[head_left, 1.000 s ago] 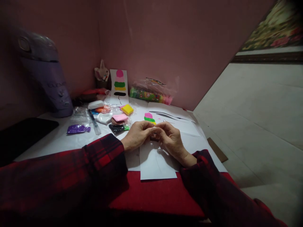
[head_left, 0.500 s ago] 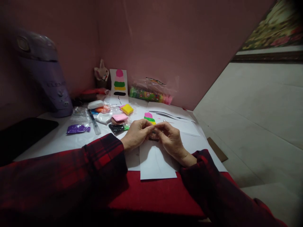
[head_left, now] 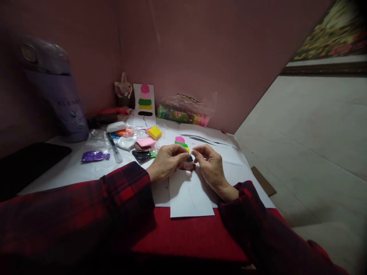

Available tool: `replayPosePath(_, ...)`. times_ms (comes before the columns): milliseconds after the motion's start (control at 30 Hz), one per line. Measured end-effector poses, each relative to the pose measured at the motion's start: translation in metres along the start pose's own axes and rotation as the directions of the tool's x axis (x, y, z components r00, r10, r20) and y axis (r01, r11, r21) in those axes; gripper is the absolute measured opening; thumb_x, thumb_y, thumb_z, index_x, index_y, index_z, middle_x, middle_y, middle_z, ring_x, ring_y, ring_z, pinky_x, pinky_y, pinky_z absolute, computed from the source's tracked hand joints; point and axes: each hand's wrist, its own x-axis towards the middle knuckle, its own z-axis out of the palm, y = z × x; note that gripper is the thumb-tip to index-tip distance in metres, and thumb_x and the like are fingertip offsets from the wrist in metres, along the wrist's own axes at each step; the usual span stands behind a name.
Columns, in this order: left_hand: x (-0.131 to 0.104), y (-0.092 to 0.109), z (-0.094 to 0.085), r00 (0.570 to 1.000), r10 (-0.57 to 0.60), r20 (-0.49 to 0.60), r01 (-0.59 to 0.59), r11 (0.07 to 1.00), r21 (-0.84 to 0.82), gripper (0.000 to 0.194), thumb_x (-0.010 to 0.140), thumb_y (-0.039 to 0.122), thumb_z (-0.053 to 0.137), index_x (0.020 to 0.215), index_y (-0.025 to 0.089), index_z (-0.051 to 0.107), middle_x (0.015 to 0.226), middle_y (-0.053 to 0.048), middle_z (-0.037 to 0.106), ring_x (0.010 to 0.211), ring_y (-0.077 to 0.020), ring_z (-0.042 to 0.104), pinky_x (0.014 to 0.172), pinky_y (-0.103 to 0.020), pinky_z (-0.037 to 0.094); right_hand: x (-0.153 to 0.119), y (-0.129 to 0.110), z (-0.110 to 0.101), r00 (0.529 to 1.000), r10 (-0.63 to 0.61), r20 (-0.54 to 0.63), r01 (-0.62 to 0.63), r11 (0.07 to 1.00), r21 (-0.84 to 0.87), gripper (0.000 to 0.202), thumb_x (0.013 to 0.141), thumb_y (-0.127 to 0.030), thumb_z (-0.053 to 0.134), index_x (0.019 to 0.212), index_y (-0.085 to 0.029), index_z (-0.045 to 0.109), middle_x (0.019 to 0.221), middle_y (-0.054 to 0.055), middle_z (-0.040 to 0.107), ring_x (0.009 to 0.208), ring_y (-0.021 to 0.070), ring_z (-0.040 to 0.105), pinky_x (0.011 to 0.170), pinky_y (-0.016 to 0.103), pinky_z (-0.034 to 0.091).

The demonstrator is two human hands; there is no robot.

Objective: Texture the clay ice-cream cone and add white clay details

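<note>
My left hand (head_left: 166, 161) and my right hand (head_left: 211, 168) face each other over a narrow white sheet (head_left: 190, 196). Thumb and forefinger are pinched together on each hand, the tips a small gap apart. Whatever they hold is too small to make out. Beneath the fingertips, a textured brown clay band (head_left: 188, 166) lies on the sheet below a dark patch (head_left: 189, 158). Farther up are pink clay (head_left: 180, 139), green clay (head_left: 179, 144) and a bit of yellow, partly hidden by my left fingers.
A card with coloured bands (head_left: 145, 102) leans at the wall. Clay packets, including a yellow one (head_left: 155, 132) and a purple one (head_left: 94, 156), lie left near a pen (head_left: 114, 148). Also around are a purple bottle (head_left: 64, 95), a dark flat object (head_left: 34, 164) and a clear bag (head_left: 183, 114).
My hands have drawn slightly apart, the right one shifting a little to the right. More of the brown band and the dark patch shows between them.
</note>
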Motion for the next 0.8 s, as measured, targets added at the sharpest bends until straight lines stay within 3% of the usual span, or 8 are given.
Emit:
replayPosePath(167, -0.003, 0.000, 0.001, 0.998, 0.001, 0.064, 0.000, 1.000, -0.010, 0.014, 0.075, 0.026, 0.071, 0.075, 0.013, 0.065, 0.061, 0.002, 0.060, 0.051, -0.0073, 0.049, 0.049, -0.020, 0.039, -0.003, 0.001, 0.001, 0.996, -0.004, 0.091, -0.002, 0.998, 0.066, 0.008, 0.087, -0.029, 0.065, 0.084, -0.021, 0.065, 0.079, 0.002, 0.067, 0.072, 0.0166, 0.062, 0.060, 0.028, 0.050)
replayPosePath(533, 0.001, -0.008, -0.003, 0.999, 0.033, -0.038, -0.031, 0.999, 0.042, 0.029, 0.074, 0.036, 0.074, 0.079, 0.018, 0.051, 0.055, 0.007, 0.051, 0.045, -0.0082, 0.047, 0.043, -0.020, 0.034, -0.007, -0.003, 0.001, 0.987, -0.043, 0.157, 0.033, 0.997, 0.068, 0.007, 0.089, -0.029, 0.064, 0.088, -0.022, 0.066, 0.081, 0.002, 0.067, 0.073, 0.0163, 0.063, 0.059, 0.028, 0.050)
replayPosePath(800, 0.002, -0.008, -0.004, 1.000, -0.003, -0.001, 0.003, 0.992, 0.126, 0.021, 0.080, 0.034, 0.068, 0.078, 0.015, 0.060, 0.063, 0.002, 0.059, 0.052, -0.0097, 0.052, 0.049, -0.022, 0.039, -0.008, -0.002, 0.001, 0.984, -0.058, 0.169, 0.045, 0.996, 0.078, 0.008, 0.090, -0.029, 0.063, 0.088, -0.022, 0.066, 0.076, 0.000, 0.066, 0.066, 0.0147, 0.060, 0.061, 0.029, 0.050)
